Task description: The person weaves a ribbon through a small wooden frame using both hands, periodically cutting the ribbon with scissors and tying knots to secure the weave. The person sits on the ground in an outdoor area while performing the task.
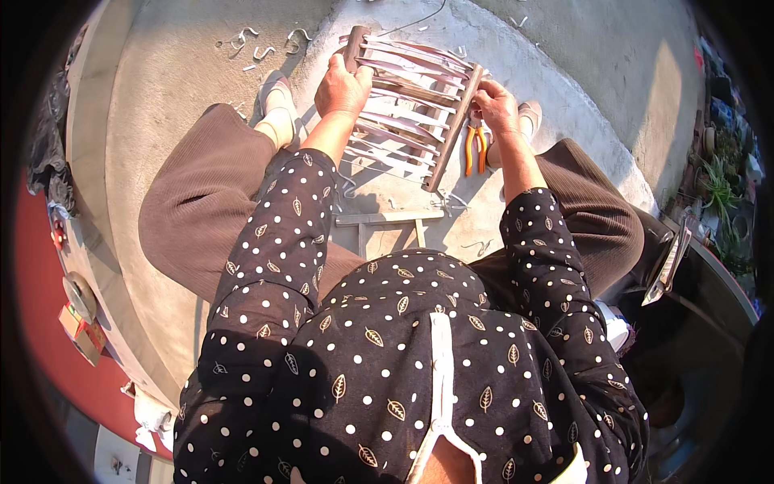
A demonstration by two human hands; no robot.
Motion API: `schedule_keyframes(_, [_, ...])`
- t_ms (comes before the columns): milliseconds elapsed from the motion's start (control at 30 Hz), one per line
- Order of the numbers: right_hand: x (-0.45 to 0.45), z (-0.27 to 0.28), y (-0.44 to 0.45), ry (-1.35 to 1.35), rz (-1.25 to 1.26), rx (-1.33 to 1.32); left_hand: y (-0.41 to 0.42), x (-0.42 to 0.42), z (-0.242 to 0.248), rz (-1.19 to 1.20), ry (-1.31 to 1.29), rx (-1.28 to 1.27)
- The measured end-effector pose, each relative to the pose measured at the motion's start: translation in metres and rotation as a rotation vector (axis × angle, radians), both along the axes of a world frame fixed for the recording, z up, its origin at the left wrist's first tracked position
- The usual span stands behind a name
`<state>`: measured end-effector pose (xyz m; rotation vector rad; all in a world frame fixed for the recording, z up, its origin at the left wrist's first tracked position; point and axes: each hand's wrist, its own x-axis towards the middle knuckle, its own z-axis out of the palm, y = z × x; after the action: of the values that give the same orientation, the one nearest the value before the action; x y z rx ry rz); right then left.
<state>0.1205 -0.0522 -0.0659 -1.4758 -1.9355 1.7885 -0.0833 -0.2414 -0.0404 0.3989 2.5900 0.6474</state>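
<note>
A small wooden frame (455,130) laced with pale flat strips (417,126) is tilted between my two hands. My left hand (341,88) is closed around the frame's left wooden bar (357,45) near its far end. At the outer edge of the right bar, the bent fingers of my right hand (497,106) touch the strip ends or the wood; their exact hold is hidden. Pliers with orange handles (476,145) lie just below my right hand, their jaws partly hidden by it.
Bent white strip pieces (263,53) are scattered on the concrete floor (181,78). A wooden stool part (390,218) stands between my legs. Potted plants (719,187) line the far right, and a red surface (36,290) with small items is at the left.
</note>
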Motion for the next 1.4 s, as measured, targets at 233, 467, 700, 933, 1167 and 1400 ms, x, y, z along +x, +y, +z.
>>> schedule_keyframes(233, [0.005, -0.017, -0.016, -0.104, -0.312, -0.144, 0.001, -0.001, -0.008, 0.003, 0.032, 0.019])
schedule_keyframes(467, [0.003, -0.03, 0.009, -0.289, -0.037, 0.146, 0.0, 0.001, -0.01, -0.014, 0.07, 0.031])
schedule_keyframes(700, [0.003, 0.0, 0.005, -0.304, 0.232, 0.434, -0.006, -0.004, -0.028, 0.007, 0.054, 0.008])
schedule_keyframes(933, [0.021, -0.036, -0.019, -0.378, -0.357, -0.266, -0.007, -0.003, -0.018, 0.039, 0.023, 0.007])
schedule_keyframes(1167, [0.021, -0.035, 0.006, -0.148, 0.069, 0.464, 0.002, 0.001, -0.008, 0.02, -0.014, 0.02])
schedule_keyframes(1400, [0.0, -0.002, -0.006, -0.305, 0.276, 0.593, -0.003, 0.003, -0.003, -0.001, 0.04, 0.006])
